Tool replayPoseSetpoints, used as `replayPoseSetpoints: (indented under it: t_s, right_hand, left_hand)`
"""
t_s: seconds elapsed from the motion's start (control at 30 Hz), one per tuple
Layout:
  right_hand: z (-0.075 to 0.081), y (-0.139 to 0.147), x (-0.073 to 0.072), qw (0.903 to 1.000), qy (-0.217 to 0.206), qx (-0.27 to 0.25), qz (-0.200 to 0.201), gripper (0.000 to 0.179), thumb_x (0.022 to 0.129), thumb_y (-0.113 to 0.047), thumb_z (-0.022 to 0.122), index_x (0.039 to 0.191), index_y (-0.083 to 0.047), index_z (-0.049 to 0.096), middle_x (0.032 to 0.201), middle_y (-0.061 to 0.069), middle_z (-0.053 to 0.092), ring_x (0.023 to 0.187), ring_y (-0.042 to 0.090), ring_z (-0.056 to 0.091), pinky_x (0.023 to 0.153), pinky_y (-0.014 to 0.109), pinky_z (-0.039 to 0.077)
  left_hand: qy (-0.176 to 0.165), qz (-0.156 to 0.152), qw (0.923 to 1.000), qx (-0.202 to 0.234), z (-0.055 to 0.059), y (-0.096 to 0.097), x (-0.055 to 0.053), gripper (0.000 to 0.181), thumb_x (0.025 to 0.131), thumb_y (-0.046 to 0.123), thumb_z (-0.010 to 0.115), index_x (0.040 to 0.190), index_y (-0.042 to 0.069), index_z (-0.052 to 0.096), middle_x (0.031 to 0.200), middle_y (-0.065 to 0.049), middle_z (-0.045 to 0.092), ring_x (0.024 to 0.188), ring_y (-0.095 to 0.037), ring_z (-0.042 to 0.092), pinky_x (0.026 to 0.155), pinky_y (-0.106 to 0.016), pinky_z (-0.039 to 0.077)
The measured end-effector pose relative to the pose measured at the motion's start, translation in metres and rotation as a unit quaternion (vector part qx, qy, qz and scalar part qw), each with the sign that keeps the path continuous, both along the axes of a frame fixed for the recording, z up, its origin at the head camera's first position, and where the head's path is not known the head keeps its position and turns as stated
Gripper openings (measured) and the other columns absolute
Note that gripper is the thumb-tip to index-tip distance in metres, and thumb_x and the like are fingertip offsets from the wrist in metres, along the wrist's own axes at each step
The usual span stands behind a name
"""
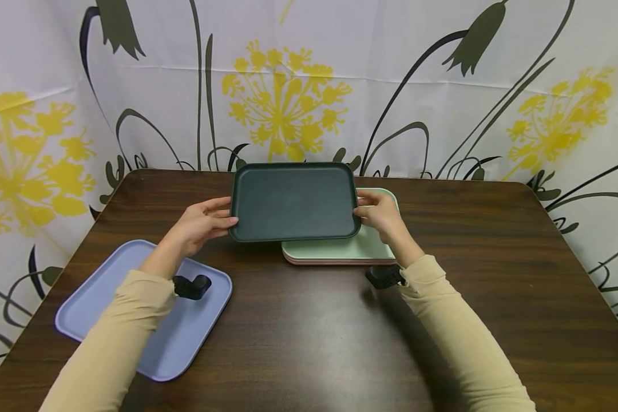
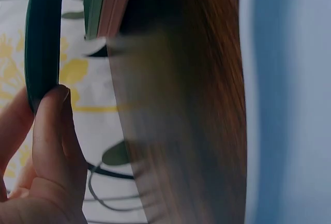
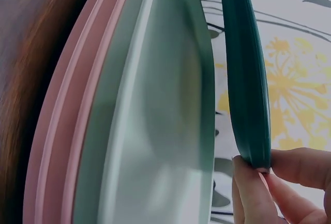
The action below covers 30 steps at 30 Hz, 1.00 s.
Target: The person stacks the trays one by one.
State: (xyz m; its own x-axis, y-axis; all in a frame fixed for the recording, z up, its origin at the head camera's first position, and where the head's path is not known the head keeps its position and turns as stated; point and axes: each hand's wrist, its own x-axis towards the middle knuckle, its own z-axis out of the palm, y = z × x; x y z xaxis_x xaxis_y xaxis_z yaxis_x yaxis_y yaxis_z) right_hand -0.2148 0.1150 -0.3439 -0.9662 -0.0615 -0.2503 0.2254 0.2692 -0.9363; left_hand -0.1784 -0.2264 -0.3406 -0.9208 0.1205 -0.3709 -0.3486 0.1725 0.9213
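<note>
2-sided pinch: left hand (image 1: 198, 226), right hand (image 1: 381, 216) hold dark tray (image 1: 294, 201) above mint tray (image 1: 340, 250); carry step (probably), next wants level grip.

- A dark green rectangular tray (image 1: 294, 201) with rounded corners, its underside hidden in the head view, blocks the rear left of a pale green rectangular tray (image 1: 335, 250).
- Stacked pink trays (image 3: 70, 131) show only their edges beneath, their faces covered.
- A beige fabric sleeve (image 1: 123, 332) crosses a light blue rectangular tray (image 1: 177, 337), covering its middle.
- The left-wrist view crops that blue tray and blurs the brown wood-grain bench (image 2: 176, 94).
- The right-wrist frame cuts off the right hand (image 3: 292, 195).
</note>
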Motion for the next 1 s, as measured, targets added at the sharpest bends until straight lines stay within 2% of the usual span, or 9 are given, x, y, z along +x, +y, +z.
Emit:
replayPoseSetpoints:
  t_s: [0.13, 0.23, 0.37, 0.47, 0.57, 0.83, 1.0]
  right_hand:
    - [0.0, 0.013, 0.0, 0.9998, -0.004, 0.018, 0.005, 0.052, 0.088, 0.005, 0.054, 0.139, -0.002, 0.047, 0.119, 0.016, 0.054, 0.089, 0.01, 0.056, 0.098, 0.039, 0.052]
    - [0.0, 0.021, 0.001, 0.9995, -0.007, 0.03, 0.008, 0.052, 0.089, 0.004, 0.054, 0.14, -0.002, 0.046, 0.121, 0.017, 0.053, 0.091, 0.011, 0.056, 0.099, 0.039, 0.052]
    - [0.002, 0.031, 0.002, 0.999, -0.01, 0.043, 0.009, 0.053, 0.09, 0.004, 0.054, 0.141, -0.002, 0.045, 0.12, 0.016, 0.052, 0.09, 0.009, 0.055, 0.097, 0.037, 0.053]
    - [0.004, 0.037, 0.004, 0.9984, -0.014, 0.054, 0.011, 0.053, 0.09, 0.003, 0.054, 0.142, -0.002, 0.043, 0.123, 0.017, 0.051, 0.092, 0.011, 0.055, 0.098, 0.036, 0.053]
    - [0.006, 0.043, 0.006, 0.9975, -0.019, 0.067, 0.017, 0.053, 0.091, 0.001, 0.054, 0.143, -0.002, 0.042, 0.129, 0.021, 0.05, 0.098, 0.014, 0.055, 0.099, 0.038, 0.052]
    - [0.008, 0.055, 0.009, 0.9931, -0.006, 0.113, 0.032, 0.052, 0.092, -0.003, 0.055, 0.142, -0.001, 0.042, 0.132, 0.024, 0.051, 0.101, 0.018, 0.057, 0.095, 0.037, 0.054]
    - [0.006, 0.061, 0.011, 0.992, 0.003, 0.121, 0.037, 0.052, 0.092, -0.004, 0.054, 0.142, 0.0, 0.042, 0.133, 0.025, 0.05, 0.107, 0.023, 0.056, 0.088, 0.03, 0.055]
  left_hand:
    - [-0.003, 0.001, 1.0, 0.005, 0.0, 0.012, 0.0, 0.07, 0.092, 0.003, 0.06, 0.151, 0.005, 0.023, 0.093, 0.017, 0.06, 0.076, 0.004, 0.066, 0.073, -0.013, 0.056]
    - [-0.005, 0.003, 1.0, 0.003, -0.001, 0.02, 0.001, 0.069, 0.092, 0.003, 0.06, 0.151, 0.006, 0.025, 0.099, 0.012, 0.06, 0.074, 0.004, 0.066, 0.072, -0.012, 0.056]
    - [-0.006, 0.006, 1.0, -0.002, -0.003, 0.031, 0.001, 0.068, 0.092, 0.003, 0.059, 0.151, 0.007, 0.026, 0.117, -0.004, 0.061, 0.072, 0.004, 0.066, 0.071, -0.013, 0.056]
    - [-0.009, 0.009, 0.9999, 0.002, -0.003, 0.039, 0.001, 0.067, 0.092, 0.002, 0.059, 0.151, 0.007, 0.026, 0.136, -0.02, 0.053, 0.071, 0.004, 0.065, 0.07, -0.013, 0.056]
    - [-0.017, 0.012, 0.9997, 0.008, -0.004, 0.047, 0.0, 0.067, 0.092, 0.0, 0.057, 0.151, 0.007, 0.026, 0.145, -0.027, 0.041, 0.069, 0.004, 0.065, 0.069, -0.011, 0.055]
    - [-0.027, 0.02, 0.9994, 0.011, -0.009, 0.059, 0.0, 0.065, 0.092, -0.002, 0.055, 0.15, 0.007, 0.028, 0.143, -0.029, 0.042, 0.066, 0.004, 0.064, 0.066, -0.011, 0.055]
    - [-0.028, 0.017, 0.9995, 0.004, -0.012, 0.065, -0.001, 0.065, 0.092, -0.002, 0.056, 0.15, 0.007, 0.028, 0.142, -0.027, 0.044, 0.066, 0.003, 0.064, 0.066, -0.011, 0.055]
